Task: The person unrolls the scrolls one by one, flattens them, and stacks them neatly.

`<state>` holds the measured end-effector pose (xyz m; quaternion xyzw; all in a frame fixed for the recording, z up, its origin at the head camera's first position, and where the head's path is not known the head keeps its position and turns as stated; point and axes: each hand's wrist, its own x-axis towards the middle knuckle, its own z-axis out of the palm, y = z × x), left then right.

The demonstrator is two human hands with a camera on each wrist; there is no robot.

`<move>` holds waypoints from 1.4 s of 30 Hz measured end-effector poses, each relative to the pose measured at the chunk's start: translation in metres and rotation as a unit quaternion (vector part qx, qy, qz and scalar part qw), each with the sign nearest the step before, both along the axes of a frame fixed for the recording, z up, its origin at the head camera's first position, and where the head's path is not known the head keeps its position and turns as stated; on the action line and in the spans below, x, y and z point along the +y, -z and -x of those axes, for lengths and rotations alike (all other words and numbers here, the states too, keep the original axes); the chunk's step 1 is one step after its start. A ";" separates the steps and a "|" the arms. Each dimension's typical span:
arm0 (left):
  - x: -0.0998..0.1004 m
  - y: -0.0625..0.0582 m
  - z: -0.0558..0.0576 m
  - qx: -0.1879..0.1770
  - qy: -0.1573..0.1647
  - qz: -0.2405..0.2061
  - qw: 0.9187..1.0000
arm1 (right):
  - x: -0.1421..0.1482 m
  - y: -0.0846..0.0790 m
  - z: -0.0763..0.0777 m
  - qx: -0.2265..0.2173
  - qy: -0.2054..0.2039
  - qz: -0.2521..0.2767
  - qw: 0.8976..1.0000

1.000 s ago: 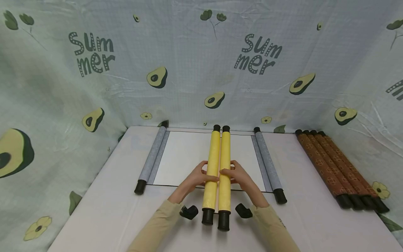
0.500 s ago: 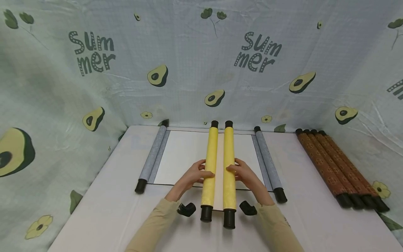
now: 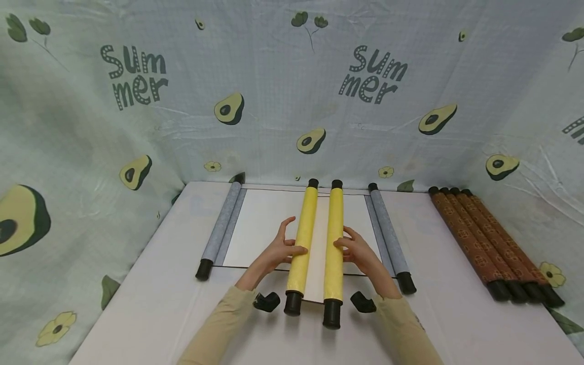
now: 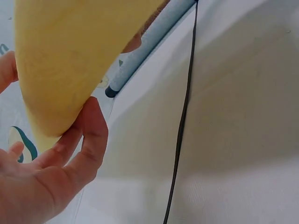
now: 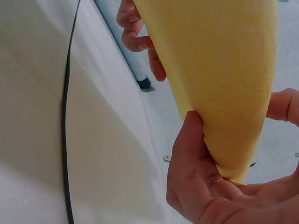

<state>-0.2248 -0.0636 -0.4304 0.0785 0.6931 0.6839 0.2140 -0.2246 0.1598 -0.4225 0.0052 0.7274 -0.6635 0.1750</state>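
Observation:
A yellow scroll hangs partly unrolled over the table, its two black-capped rollers tilted slightly towards each other at the far end. My left hand point(image 3: 276, 251) grips the left yellow roller point(image 3: 306, 218), thumb across the top and index finger raised off it. The right yellow roller point(image 3: 335, 228) is held by my right hand point(image 3: 360, 253), thumb on top. A pale strip of paper point(image 3: 317, 263) shows between the rollers. In the left wrist view, fingertips point(image 4: 96, 119) press under the yellow roll point(image 4: 65, 60). The right wrist view has fingers point(image 5: 187, 144) pinching the yellow roll's point(image 5: 215, 70) lower edge.
Beneath lies an opened scroll with a white sheet point(image 3: 264, 213) between a left grey roller point(image 3: 223, 220) and a right grey roller point(image 3: 388, 228). Several rolled brown scrolls point(image 3: 474, 238) lie side by side at the right. A printed cloth point(image 3: 274, 76) surrounds the table.
My hands have moved apart, widening the gap between the yellow rollers and exposing more paper. The left index finger has lifted off its roller. The grey and brown scrolls have stayed put.

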 end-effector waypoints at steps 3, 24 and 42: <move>-0.001 -0.010 -0.006 0.003 0.012 0.000 1.000 | 0.001 0.000 -0.001 0.009 0.002 0.010 1.000; 0.005 -0.009 -0.007 0.027 0.025 0.040 0.999 | 0.002 0.001 -0.003 0.068 -0.015 -0.023 0.997; 0.004 0.003 -0.003 0.048 0.035 0.052 0.997 | 0.004 0.007 -0.005 0.090 -0.038 -0.078 0.992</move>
